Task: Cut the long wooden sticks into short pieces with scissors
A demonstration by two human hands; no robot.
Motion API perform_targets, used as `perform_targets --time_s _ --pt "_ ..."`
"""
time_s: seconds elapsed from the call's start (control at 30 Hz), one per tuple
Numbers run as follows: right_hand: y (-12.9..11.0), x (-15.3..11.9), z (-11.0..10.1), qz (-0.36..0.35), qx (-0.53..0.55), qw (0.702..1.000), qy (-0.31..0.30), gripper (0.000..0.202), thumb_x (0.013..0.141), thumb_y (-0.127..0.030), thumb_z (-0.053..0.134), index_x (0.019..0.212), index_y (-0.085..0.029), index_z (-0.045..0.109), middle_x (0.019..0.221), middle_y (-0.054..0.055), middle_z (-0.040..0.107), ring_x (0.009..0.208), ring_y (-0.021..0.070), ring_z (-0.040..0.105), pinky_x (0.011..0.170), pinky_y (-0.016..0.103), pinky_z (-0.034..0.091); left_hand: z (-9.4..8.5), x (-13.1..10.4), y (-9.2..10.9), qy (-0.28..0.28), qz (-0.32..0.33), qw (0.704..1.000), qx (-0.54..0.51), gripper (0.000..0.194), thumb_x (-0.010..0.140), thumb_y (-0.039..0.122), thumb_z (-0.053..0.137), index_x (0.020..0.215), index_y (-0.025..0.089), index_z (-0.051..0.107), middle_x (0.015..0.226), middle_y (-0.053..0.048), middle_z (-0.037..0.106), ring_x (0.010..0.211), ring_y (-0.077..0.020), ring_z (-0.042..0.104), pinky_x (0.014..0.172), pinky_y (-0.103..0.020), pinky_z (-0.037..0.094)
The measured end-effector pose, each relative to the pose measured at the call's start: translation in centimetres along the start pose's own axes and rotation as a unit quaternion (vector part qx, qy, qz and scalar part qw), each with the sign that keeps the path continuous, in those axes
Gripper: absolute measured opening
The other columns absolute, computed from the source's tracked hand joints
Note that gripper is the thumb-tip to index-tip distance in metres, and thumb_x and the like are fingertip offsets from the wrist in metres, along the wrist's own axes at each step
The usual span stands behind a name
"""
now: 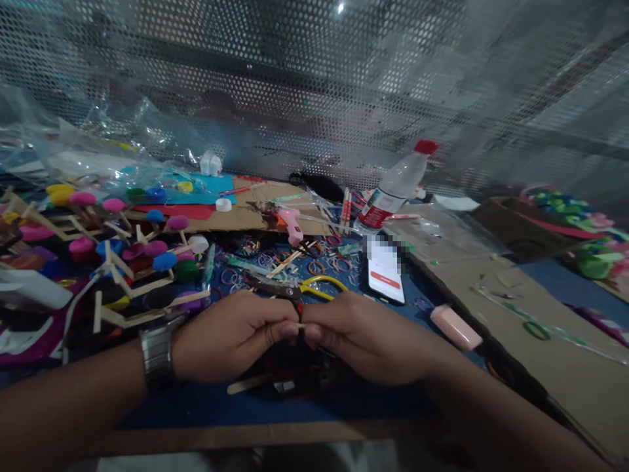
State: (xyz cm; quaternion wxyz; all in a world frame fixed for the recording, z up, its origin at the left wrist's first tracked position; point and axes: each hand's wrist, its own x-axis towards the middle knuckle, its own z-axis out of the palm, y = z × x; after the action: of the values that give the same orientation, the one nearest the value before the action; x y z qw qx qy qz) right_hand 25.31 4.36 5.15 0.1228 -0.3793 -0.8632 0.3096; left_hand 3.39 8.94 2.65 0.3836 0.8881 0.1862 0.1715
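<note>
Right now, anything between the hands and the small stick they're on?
Nothing visible. Left hand and right hand already pinch the stick from either side. The scissors lie just beyond, not between.

This looks like a craft workspace, though whether in a home or a workshop cannot be told. The blue bench (344, 400) carries a pink glue gun (293, 226). Nearer than the glue gun lie yellow-handled scissors (322, 287) and scattered rubber bands (317, 265); left of it, wooden sticks with coloured caps (164, 261); around it, cardboard (240, 219). Perforated mesh (275, 78) rises behind it.
</note>
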Motion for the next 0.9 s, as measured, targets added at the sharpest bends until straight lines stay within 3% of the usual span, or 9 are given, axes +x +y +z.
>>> perform_targets --time_s 0.13,0.33,0.47,0.63,0.8,0.9 --pt "0.3 0.2 -0.2 -0.019 0.013 1.000 0.020 0.026 0.099 -0.021 0.036 0.078 -0.019 0.051 0.063 -0.004 0.043 0.056 0.0116 0.040 0.057 0.027 0.028 0.1 0.2 0.0 0.032 -0.006 0.999 0.040 0.030 0.102 0.030 0.041 0.080 0.020 0.058 0.063 0.006 0.053 0.055 -0.0082 0.045 0.056 -0.020 0.030" --pt "0.3 0.1 0.4 0.044 -0.103 0.993 0.040 0.025 0.098 -0.020 0.039 0.074 -0.020 0.046 0.064 -0.001 0.051 0.057 0.0125 0.043 0.056 0.028 0.024 0.5 0.2 -0.2 0.055 -0.037 0.984 0.166 0.031 0.100 0.028 0.040 0.076 0.020 0.056 0.060 0.004 0.054 0.052 -0.0109 0.050 0.053 -0.025 0.026" --pt "0.2 0.3 1.5 0.070 -0.172 0.980 0.074 0.020 0.096 -0.017 0.039 0.080 -0.019 0.051 0.066 0.002 0.058 0.054 0.0141 0.047 0.054 0.029 0.024 0.7 0.0 -0.3 0.075 -0.051 0.971 0.221 0.032 0.100 0.028 0.038 0.076 0.020 0.056 0.059 0.003 0.058 0.053 -0.0134 0.055 0.053 -0.027 0.026" --pt "0.7 0.4 1.8 0.041 -0.089 0.974 0.202 0.028 0.101 -0.023 0.032 0.091 -0.018 0.058 0.069 0.002 0.061 0.059 0.0165 0.055 0.056 0.028 0.034 0.8 -0.1 0.1 0.160 -0.031 0.979 0.122 0.026 0.102 0.029 0.040 0.090 0.021 0.062 0.070 0.004 0.064 0.059 -0.0100 0.058 0.056 -0.023 0.034" --pt "1.1 0.3 1.6 -0.050 -0.020 0.972 0.229 0.026 0.099 -0.017 0.036 0.100 -0.019 0.061 0.083 0.005 0.066 0.074 0.0182 0.060 0.067 0.031 0.044 0.8 -0.4 0.4 0.186 -0.018 0.981 0.045 0.024 0.101 0.024 0.040 0.089 0.020 0.060 0.076 0.004 0.064 0.065 -0.0088 0.057 0.063 -0.021 0.040" --pt "1.4 0.5 1.5 -0.060 -0.031 0.964 0.256 0.024 0.096 -0.014 0.040 0.096 -0.017 0.064 0.082 0.006 0.062 0.073 0.0180 0.057 0.066 0.031 0.044 0.7 -0.4 0.4 0.192 -0.016 0.981 0.023 0.025 0.101 0.021 0.038 0.089 0.020 0.060 0.077 0.003 0.063 0.069 -0.0098 0.057 0.066 -0.022 0.041"
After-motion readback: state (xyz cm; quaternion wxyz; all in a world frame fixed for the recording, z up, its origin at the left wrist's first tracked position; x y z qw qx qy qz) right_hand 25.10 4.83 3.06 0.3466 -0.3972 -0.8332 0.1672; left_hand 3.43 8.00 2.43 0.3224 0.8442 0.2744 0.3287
